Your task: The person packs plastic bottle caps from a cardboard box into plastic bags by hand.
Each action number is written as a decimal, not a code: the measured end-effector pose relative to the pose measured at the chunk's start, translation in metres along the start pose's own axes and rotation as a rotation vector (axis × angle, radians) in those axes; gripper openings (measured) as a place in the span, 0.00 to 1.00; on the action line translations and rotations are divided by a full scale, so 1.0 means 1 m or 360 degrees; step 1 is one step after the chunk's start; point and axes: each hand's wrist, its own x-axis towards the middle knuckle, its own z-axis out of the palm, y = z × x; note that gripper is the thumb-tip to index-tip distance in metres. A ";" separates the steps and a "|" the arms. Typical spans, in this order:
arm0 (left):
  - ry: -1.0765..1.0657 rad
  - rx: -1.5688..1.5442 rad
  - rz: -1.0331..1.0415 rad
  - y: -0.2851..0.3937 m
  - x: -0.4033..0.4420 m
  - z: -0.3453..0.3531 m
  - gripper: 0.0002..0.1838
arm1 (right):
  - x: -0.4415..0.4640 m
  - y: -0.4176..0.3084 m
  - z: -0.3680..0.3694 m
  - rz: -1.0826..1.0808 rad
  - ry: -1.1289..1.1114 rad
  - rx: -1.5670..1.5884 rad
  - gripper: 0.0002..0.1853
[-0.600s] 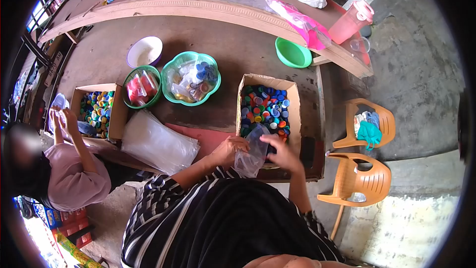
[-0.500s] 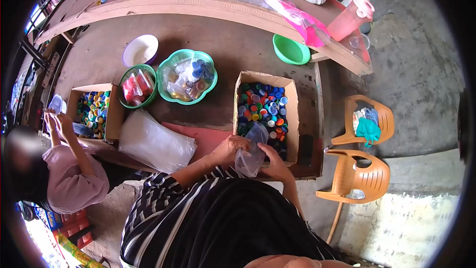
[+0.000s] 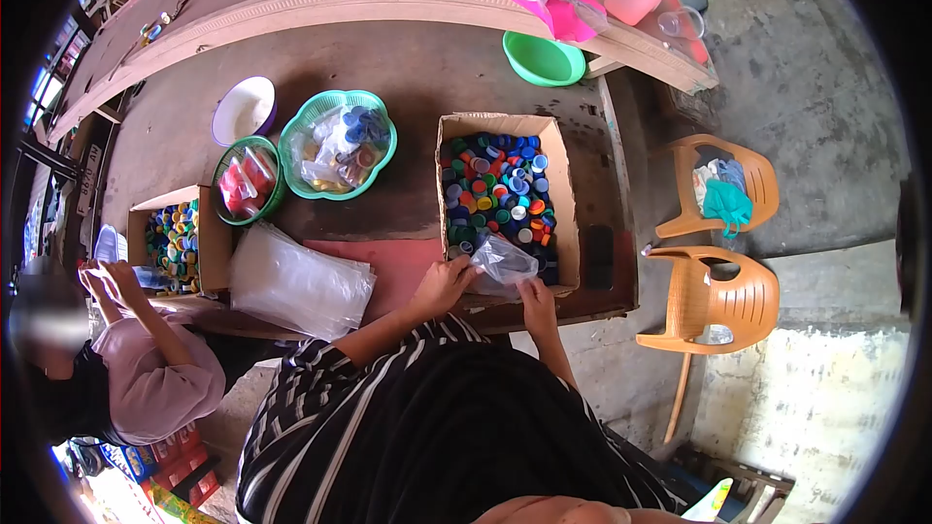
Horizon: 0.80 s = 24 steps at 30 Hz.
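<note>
Both the left hand (image 3: 443,285) and the right hand (image 3: 537,305) have their fingers clamped on a clear plastic bag (image 3: 503,260), the left at its nine o'clock edge, the right at about four o'clock. The bag lies over the near, six o'clock side of a cardboard box (image 3: 563,202), which holds loose plastic caps (image 3: 493,196) in blue, green, orange and white. Whether anything is inside the bag, I cannot tell.

Taking the bag as the clock's centre, a stack of clear bags (image 3: 301,279) lies at nine o'clock. Farther out that way, a second box (image 3: 216,245) holds more caps, yellow ones among them, with another person's hands (image 3: 115,281) just beside it. At ten o'clock, a scalloped turquoise basket (image 3: 338,195) holds clear plastic packets and blue pieces. Just beside it, toward half past nine, a round green basket (image 3: 276,198) holds red things in clear plastic. A white bowl (image 3: 245,109), purple outside, stands near both baskets at ten. At twelve o'clock, beyond the first box, sits a green bowl (image 3: 544,60).
</note>
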 end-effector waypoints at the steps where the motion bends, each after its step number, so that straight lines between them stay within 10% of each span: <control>1: 0.0006 0.0043 -0.0013 0.000 -0.001 0.001 0.15 | 0.002 0.000 0.002 -0.0027 0.0027 0.0054 0.15; 10: 0.0043 -0.0019 -0.0242 0.011 -0.015 0.007 0.18 | -0.014 -0.021 0.013 0.0214 0.0273 -0.0117 0.16; 24: -0.0266 0.0043 0.0091 0.016 -0.028 -0.003 0.28 | -0.030 -0.022 0.003 -0.0398 0.0169 -0.0392 0.13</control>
